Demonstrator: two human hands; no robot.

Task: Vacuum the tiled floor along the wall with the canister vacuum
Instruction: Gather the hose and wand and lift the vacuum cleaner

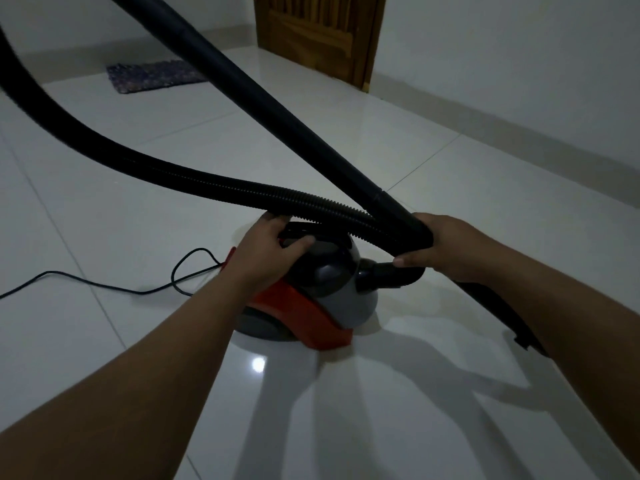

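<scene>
Both hands busy at the canister vacuum [311, 289], mid-floor w/ wall [519, 64] well beyond it: left hand [270, 251] curled round its top handle, right hand [446, 251] gripping wand [277, 112] just beside it, so risk is lifting/yanking w/ hose [173, 174] draped over canister & cord [104, 285] looped behind, tipping or snagging it; mat [152, 76] & door [318, 32] far beyond.

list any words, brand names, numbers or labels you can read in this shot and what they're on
None can be read.
Canister vacuum: no legible brand or label on its grey and red body; the picture is dim, and the left hand covers part of the top.
Rigid tube, gripped by the right hand, and ribbed hose: plain black.
Wooden door, rug: no text visible.
</scene>
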